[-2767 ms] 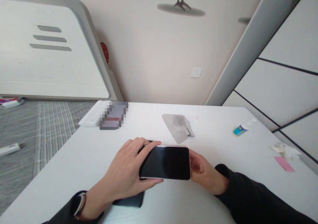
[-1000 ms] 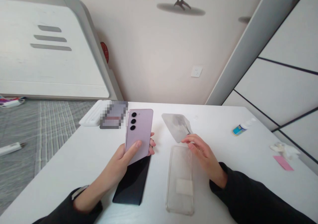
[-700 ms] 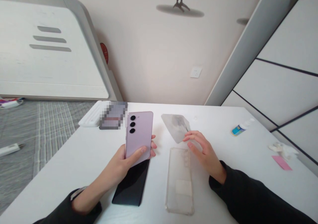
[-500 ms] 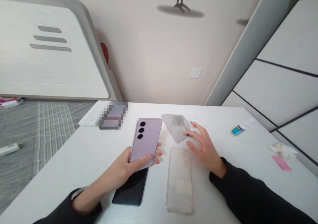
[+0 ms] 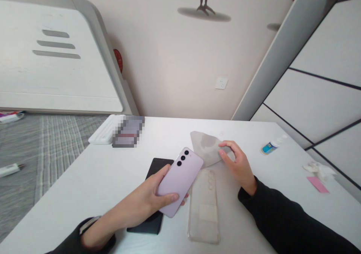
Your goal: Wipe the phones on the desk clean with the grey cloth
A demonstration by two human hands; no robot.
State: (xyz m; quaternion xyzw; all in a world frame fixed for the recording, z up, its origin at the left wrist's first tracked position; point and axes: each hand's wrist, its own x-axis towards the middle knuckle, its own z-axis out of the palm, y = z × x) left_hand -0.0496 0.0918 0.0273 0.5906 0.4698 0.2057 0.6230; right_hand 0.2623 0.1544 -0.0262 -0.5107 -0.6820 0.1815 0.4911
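The flat lilac phone [image 5: 182,179] is already taken out of the transparent plastic case [image 5: 201,203] and is gripped by the left hand [image 5: 153,197], above the white tabletop [image 5: 113,175]. The thin grey cloth [image 5: 207,147] is pinched by the right hand [image 5: 238,162], seemingly not yet fully lifted.

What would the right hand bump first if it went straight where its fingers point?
Probably the thin, soft-looking grey cloth: the bare right hand points across it, though whether they touch is unclear.
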